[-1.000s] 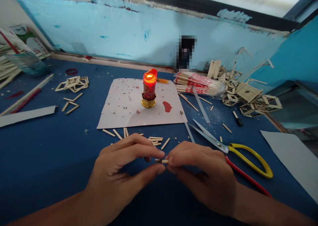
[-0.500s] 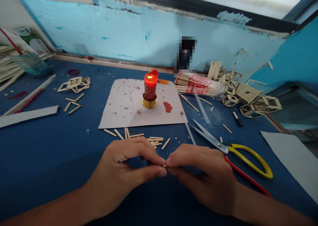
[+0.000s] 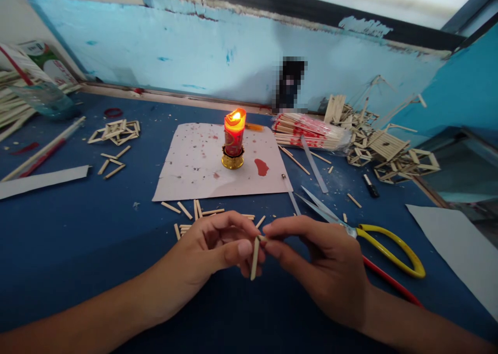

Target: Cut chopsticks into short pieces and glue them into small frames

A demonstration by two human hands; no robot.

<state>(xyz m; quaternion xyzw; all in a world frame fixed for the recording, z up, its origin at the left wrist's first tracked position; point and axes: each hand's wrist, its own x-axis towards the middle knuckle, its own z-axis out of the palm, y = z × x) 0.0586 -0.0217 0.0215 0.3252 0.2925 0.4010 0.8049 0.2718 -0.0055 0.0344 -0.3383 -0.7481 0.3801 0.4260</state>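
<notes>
My left hand [image 3: 212, 250] and my right hand [image 3: 319, 263] meet above the blue table [image 3: 78, 240], both pinching a short wooden stick [image 3: 255, 258] that hangs nearly upright between their fingertips. The right thumb and forefinger grip its top end; the left fingers curl round its upper part. Behind the hands lie several loose cut sticks [image 3: 194, 210]. A lit red candle [image 3: 234, 136] in a gold holder stands on a wax-spotted white paper [image 3: 194, 172] further back.
Yellow and red handled scissors [image 3: 373, 240] lie just right of my right hand. A bag of sticks [image 3: 311, 131] and a heap of stick frames [image 3: 389, 152] fill the back right. More stick frames [image 3: 114, 131] sit at the back left. Paper sheets [image 3: 459, 250] lie at both sides.
The hands have lifted slightly and the stick has turned from lying level between the fingertips to hanging nearly upright. More cut sticks show behind the left hand.
</notes>
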